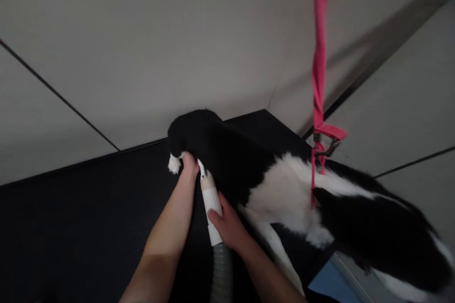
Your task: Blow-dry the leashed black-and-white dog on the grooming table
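A black-and-white dog (245, 151) stands on a black table, its rear at the far end and its head at the lower right. My right hand (227, 222) is wrapped round the white handle of a dryer hose nozzle (209, 196). The nozzle's narrow white tip points up at the dog's hind leg area. My left hand (191, 163) is closed at the dog's hind leg, just beside that tip; the dog's body partly hides its fingers. A white hind paw (174, 164) shows to the left of this hand.
From above hangs a pink strap (320, 52) with a metal clip (332, 147), looped around the dog's neck. The grey ribbed hose (222, 274) runs down between my forearms. Pale wall panels (142, 57) border the black table (88, 218). Something blue (330, 281) lies below its right edge.
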Available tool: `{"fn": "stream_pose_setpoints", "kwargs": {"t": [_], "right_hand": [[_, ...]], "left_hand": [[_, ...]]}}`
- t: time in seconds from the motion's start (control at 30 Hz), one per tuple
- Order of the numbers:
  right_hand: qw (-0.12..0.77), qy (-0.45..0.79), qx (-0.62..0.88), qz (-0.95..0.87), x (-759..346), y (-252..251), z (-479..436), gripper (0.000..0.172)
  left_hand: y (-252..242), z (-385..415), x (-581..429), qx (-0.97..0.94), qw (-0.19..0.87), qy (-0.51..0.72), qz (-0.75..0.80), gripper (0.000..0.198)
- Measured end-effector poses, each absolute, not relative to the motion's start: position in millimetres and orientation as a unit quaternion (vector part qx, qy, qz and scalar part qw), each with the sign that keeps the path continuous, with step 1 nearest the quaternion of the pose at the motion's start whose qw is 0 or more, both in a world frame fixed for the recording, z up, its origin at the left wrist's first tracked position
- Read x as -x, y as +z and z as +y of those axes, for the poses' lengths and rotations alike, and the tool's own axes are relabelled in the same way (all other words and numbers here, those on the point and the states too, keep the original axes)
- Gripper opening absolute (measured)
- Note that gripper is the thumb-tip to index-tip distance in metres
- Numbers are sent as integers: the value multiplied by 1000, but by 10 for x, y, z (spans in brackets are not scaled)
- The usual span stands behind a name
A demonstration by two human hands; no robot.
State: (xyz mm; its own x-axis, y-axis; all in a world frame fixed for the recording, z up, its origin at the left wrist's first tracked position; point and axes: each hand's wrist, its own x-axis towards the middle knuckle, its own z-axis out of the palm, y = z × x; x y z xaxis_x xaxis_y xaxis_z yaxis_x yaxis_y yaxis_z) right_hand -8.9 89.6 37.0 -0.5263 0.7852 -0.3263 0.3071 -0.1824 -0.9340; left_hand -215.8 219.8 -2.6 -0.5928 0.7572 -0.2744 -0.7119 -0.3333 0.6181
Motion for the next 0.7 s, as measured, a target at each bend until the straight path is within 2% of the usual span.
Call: {"fn": "stream_pose_setpoints", "kwargs": {"t": [0.13,0.37,0.47,0.63,0.7], "right_hand": [[211,637,453,-587,-231,383,634,67],[288,656,516,-470,-1098,80,-209,76],[327,654,544,-411,-1322,-121,-461,79],[353,696,510,-362,-1504,-112,-556,104],[368,696,490,-375,-1624,-24,-571,101]], "left_hand": [[50,2103,1868,7,569,747,343,40],[-43,1914,1213,3,591,738,325,51],[-85,1776,845,-32,557,753,349,50],[-186,1397,51,-126,445,749,474,36],[-185,1257,-150,-193,395,708,553,26]]}}
